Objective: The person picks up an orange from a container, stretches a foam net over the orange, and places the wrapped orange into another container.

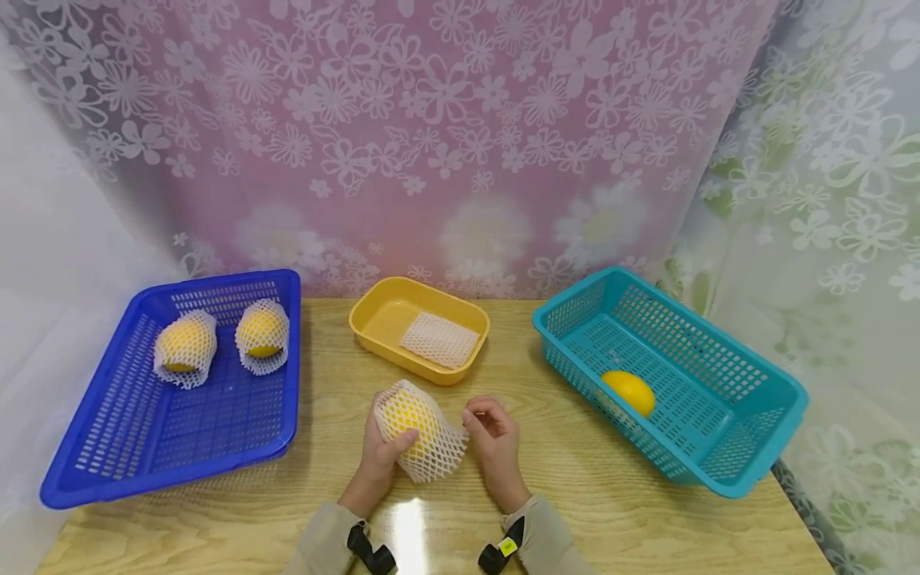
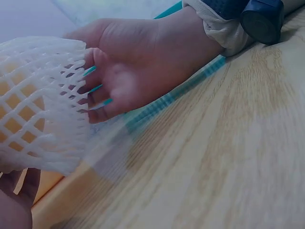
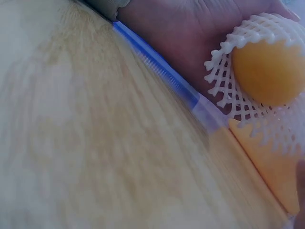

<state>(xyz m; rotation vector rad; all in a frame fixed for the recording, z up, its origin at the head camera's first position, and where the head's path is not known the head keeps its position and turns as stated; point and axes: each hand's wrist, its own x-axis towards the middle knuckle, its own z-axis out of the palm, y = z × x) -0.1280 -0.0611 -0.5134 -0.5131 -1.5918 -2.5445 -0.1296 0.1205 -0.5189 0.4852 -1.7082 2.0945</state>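
Observation:
A smooth yellow fruit [image 3: 267,74] sits inside a white foam net sleeve [image 1: 447,454]. My left hand [image 1: 378,457] grips the sleeved fruit from its left side, thumb across the front. On the other side, my right hand [image 1: 497,449] pinches the stretched edge of the sleeve between thumb and forefinger. In the left wrist view the right hand's [image 2: 138,67] fingers lie at the sleeve's open rim. The right wrist view shows the fruit's bare end within that rim, with the left palm [image 3: 176,28] behind it.
At left, a blue basket [image 1: 172,471] holds two sleeved yellow fruits [image 1: 185,342]. A yellow tray [image 1: 374,315] with flat foam sleeves [image 1: 440,339] stands behind my hands. At right, a teal basket [image 1: 719,399] contains a bare yellow fruit [image 1: 629,393]. Flowered curtains [image 1: 460,144] hang behind the wooden table [image 1: 575,495].

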